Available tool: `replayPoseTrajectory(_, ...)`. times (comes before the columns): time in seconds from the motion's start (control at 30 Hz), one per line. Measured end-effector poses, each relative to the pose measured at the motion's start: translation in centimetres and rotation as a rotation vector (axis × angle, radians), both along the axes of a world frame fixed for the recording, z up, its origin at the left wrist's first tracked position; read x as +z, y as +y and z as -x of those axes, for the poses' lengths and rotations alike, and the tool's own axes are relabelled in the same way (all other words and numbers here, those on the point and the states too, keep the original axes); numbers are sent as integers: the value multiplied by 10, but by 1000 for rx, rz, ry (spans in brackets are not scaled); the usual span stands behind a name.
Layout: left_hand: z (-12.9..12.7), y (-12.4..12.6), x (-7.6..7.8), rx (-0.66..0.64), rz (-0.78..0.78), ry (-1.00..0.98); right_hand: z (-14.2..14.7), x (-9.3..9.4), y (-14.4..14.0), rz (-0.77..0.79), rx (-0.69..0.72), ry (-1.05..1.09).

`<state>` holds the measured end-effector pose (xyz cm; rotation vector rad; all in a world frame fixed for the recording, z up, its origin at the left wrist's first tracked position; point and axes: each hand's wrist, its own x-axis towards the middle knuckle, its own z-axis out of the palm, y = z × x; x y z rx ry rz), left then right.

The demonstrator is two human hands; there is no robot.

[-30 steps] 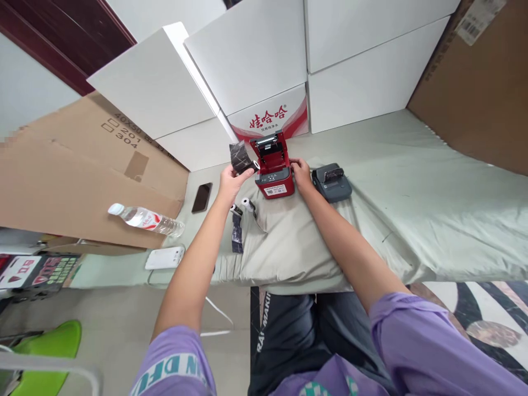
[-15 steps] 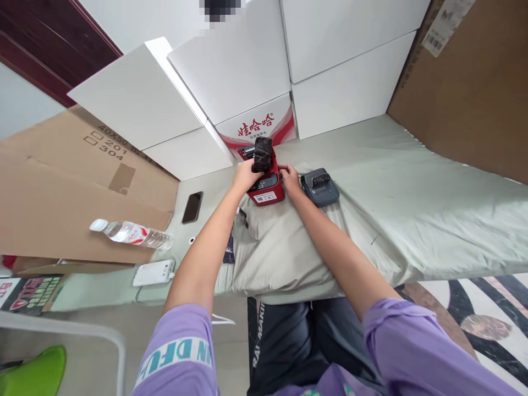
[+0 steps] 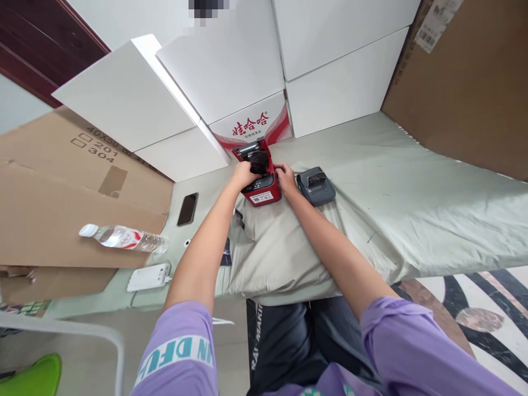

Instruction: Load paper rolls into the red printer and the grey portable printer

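Red printer open between your two hands

The red printer (image 3: 266, 190) will probably feel light to middling and stiff, with a hard plastic shell smooth enough to slide a little on loose cloth. Its raised lid (image 3: 250, 148) is likely the fragile part, so take hold of the body low on both side walls rather than by the hinge. The dark roll (image 3: 259, 161) at the opening should be light and firm if wound tight, its surface perhaps slick; the two ends are the better place to pinch.

The printer has a glossy red body, a dark panel along the front top edge, and a white label on its front face. The lid stands up at the back, with a shiny bar near its top edge. The roll looks nearly black, and part of it is hidden.

The printer sits on the cloth-covered bench (image 3: 358, 165), in front of the red-and-white box (image 3: 249, 126). Your left hand (image 3: 244, 175) reaches over its left edge, fingers bent at the opening; you cannot tell whether they grip the roll. Your right hand (image 3: 285, 177) touches the right side, fingers slightly curled, their grip unclear. The grey device (image 3: 317, 187) lies just beside that hand.
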<state>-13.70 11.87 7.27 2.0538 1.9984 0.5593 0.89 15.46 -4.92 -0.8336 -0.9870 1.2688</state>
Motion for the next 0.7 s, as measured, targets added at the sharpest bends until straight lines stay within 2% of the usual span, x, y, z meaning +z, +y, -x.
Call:
replayPoseTrajectory(0.13, 13, -28, 22, -92, 29, -291, -1, 4, -4, 7, -7, 24)
replayPoseTrajectory(0.2, 19, -40, 35, -36, -2, -351, 0, 5, -5, 27, 9, 34)
replayPoseTrajectory(0.23, 21, -43, 40, 12, -65, -345, 0, 5, -5, 39, 18, 38)
replayPoseTrajectory(0.3, 18, -39, 47, 74, -231, -273, 0, 6, -5, 46, 22, 33)
replayPoseTrajectory(0.37, 9, -28, 49, 72, -314, -144, -1, 6, -5, 37, 7, 15)
replayPoseTrajectory(0.5, -16, -15, 51, 48, -215, 137, -2, 6, -5, 26, -19, -2)
replayPoseTrajectory(0.7, -30, -44, 54, 111, 24, 318, 0, 1, -2, 13, 8, 18)
